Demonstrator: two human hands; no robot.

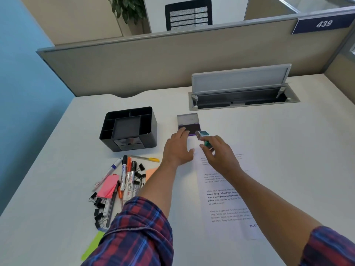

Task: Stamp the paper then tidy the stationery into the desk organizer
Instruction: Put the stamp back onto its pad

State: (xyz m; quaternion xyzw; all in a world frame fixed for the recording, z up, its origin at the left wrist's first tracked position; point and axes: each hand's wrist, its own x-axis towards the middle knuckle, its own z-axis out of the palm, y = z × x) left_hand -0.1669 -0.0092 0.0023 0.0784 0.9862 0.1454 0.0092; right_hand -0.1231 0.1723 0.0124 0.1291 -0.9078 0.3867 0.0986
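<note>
Head view: my left hand (177,148) lies flat, fingers straight, fingertips on the near edge of the open ink pad (189,124). My right hand (219,154) pinches the green stamp (203,138) just beside the pad, above the printed paper (226,198). Desk organizer (128,128) stands left; pens, markers and binder clips (123,181) lie nearer me.

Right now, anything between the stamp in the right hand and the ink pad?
Nothing visible. The right hand holds the stamp at the near right corner of the open ink pad. The left hand touches only the pad's near left edge.
</note>
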